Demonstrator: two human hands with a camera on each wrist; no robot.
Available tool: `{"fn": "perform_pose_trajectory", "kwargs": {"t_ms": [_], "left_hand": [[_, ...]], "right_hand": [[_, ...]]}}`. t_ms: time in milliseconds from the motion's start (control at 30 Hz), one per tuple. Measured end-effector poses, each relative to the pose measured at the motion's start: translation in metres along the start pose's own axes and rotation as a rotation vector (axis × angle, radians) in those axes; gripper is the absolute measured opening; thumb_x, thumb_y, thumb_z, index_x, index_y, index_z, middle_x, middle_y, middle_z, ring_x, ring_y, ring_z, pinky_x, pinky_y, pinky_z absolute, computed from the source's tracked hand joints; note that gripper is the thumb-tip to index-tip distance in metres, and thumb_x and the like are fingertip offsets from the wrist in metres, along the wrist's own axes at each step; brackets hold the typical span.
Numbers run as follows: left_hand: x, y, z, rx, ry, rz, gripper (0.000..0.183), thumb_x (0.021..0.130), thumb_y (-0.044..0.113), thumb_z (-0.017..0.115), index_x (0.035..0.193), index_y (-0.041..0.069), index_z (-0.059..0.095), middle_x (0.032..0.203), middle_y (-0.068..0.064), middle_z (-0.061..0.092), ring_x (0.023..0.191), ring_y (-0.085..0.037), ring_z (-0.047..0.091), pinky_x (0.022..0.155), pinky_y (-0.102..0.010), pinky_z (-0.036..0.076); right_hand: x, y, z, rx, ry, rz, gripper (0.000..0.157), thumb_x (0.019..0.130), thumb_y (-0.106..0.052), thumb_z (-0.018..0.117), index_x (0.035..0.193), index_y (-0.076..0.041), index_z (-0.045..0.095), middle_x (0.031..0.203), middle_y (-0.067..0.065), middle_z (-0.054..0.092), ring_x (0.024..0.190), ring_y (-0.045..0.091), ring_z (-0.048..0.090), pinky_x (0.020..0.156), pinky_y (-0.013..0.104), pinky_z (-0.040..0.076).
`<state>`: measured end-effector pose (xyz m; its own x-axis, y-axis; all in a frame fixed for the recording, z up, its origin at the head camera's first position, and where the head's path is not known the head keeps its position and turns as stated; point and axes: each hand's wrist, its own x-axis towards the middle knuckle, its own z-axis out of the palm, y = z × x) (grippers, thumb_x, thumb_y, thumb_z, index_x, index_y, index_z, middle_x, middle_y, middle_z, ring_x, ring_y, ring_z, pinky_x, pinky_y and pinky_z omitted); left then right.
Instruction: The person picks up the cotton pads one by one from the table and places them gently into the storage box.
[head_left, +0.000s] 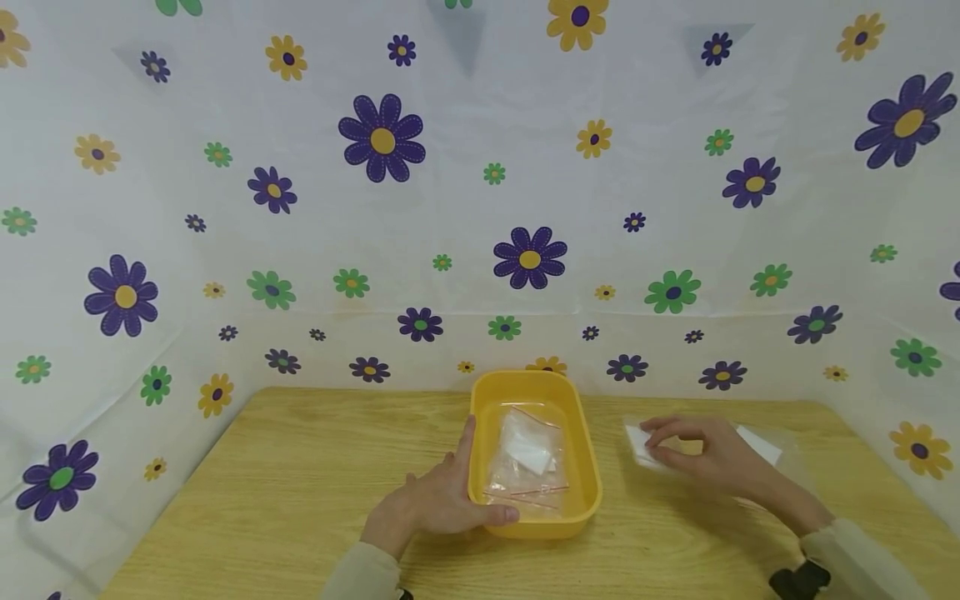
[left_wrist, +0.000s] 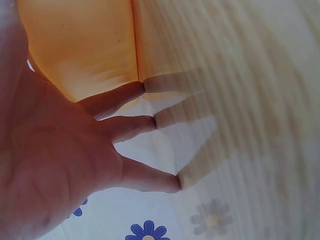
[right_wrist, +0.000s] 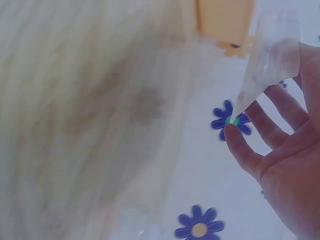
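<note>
Right hand (head_left: 708, 454) pinches a small clear bag (head_left: 639, 443) with something white inside, thumb against fingers, just right of the yellow tub (head_left: 587, 467). Left hand (head_left: 448, 500) spread at the tub's near left corner: thumb over the near rim, index along the left wall, the other fingers straight, tips on the bench (head_left: 300, 483).

Pinched bag is tilted, free edge facing left toward the tub; right wrist view shows it tapering to a corner at the fingertips. Its long axis: can't tell. Tub's right wall stands between it and the bags inside. Right hand and forearm partly cover another clear bag (head_left: 763, 446) on the bench, white piece showing.

Tub sits upright, long axis running away from the person, far end slightly left. Inside: overlapping clear bags (head_left: 528, 446) with red strips and white contents; count unclear. Pale sleeves (head_left: 858, 560) on both arms, dark band (head_left: 801, 581) at the right wrist. Flowered cloth (head_left: 450, 208) hangs behind the bench and along both sides.
</note>
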<state>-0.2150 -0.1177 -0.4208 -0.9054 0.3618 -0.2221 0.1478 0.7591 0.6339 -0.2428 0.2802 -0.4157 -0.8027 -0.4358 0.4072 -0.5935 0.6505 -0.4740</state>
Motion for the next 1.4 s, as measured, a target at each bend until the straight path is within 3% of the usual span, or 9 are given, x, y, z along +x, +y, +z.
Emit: {"fn": "perform_pose_trajectory", "kwargs": {"t_ms": [267, 567, 733, 1033, 1400], "left_hand": [[0.002, 0.001, -0.002, 0.012, -0.006, -0.014, 0.139, 0.073, 0.08, 0.071, 0.163, 0.026, -0.019, 0.167, -0.018, 0.032, 0.152, -0.042, 0.034, 0.108, -0.089, 0.013], [0.0, -0.001, -0.001, -0.008, -0.005, -0.008, 0.14, 0.073, 0.078, 0.073, 0.163, 0.025, -0.02, 0.166, -0.02, 0.033, 0.152, -0.042, 0.035, 0.106, -0.09, 0.012], [0.0, -0.001, -0.001, -0.003, -0.005, -0.012, 0.139, 0.073, 0.078, 0.073, 0.163, 0.025, -0.019, 0.165, -0.02, 0.033, 0.152, -0.042, 0.034, 0.106, -0.091, 0.011], [0.0, 0.0, -0.002, 0.008, -0.004, -0.009, 0.138, 0.074, 0.079, 0.072, 0.163, 0.024, -0.018, 0.165, -0.021, 0.033, 0.151, -0.044, 0.035, 0.105, -0.091, 0.012], [-0.002, 0.0, -0.001, 0.016, -0.001, -0.005, 0.138, 0.075, 0.078, 0.071, 0.164, 0.023, -0.018, 0.164, -0.022, 0.035, 0.15, -0.044, 0.038, 0.104, -0.091, 0.013]], "right_hand": [[0.016, -0.028, 0.001, -0.04, 0.071, -0.083, 0.025, 0.087, -0.011, 0.081, 0.097, -0.033, 0.077, 0.117, 0.002, 0.078, 0.112, 0.009, 0.07, 0.094, 0.018, 0.054], [0.033, -0.052, 0.011, -0.061, 0.079, -0.11, 0.022, 0.088, -0.012, 0.08, 0.099, -0.031, 0.078, 0.12, 0.001, 0.077, 0.111, 0.027, 0.072, 0.092, 0.04, 0.061], [0.041, -0.061, 0.02, -0.039, 0.062, -0.122, 0.021, 0.088, -0.01, 0.079, 0.099, -0.028, 0.079, 0.121, 0.001, 0.076, 0.112, 0.027, 0.071, 0.093, 0.043, 0.06], [0.056, -0.071, 0.036, 0.039, 0.056, -0.233, 0.021, 0.086, -0.006, 0.08, 0.098, -0.023, 0.079, 0.118, 0.003, 0.077, 0.11, 0.026, 0.073, 0.094, 0.041, 0.061], [0.059, -0.077, 0.053, 0.077, 0.008, -0.216, 0.019, 0.088, -0.008, 0.079, 0.098, -0.024, 0.079, 0.118, 0.003, 0.077, 0.108, 0.024, 0.073, 0.094, 0.043, 0.061]]}}
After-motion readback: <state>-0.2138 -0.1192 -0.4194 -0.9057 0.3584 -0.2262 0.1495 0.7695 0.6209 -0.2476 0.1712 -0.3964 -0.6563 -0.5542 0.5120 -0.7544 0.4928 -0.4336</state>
